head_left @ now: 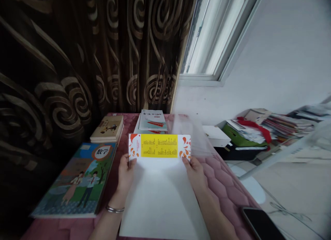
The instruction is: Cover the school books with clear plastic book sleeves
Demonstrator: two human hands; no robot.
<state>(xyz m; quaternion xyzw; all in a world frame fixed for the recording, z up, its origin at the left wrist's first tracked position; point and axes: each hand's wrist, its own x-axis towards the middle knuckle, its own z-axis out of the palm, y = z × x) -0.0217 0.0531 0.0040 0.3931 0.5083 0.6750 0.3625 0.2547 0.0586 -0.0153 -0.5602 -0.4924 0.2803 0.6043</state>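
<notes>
A printed strip (159, 146) with a yellow panel of text and orange drop shapes on white lies across the top of a large white sheet (159, 198). Whether strip and sheet are one piece, I cannot tell. My left hand (125, 167) pinches the left edge where the two meet, thumb on top. On the opposite edge my right hand (194, 168) grips in the same way. Beyond the strip, a blurred see-through plastic film (187, 131) spreads to the right. Pale booklets (152, 120) lie just behind the strip, partly covered by it.
Left on the pink quilted cover (219, 179) lie a colourful textbook (77, 181) and a small stack of tan books (107, 128). A phone (262, 222) rests at the front right. Beyond are a white box (216, 135), a green bag (238, 133) and piled papers (284, 121).
</notes>
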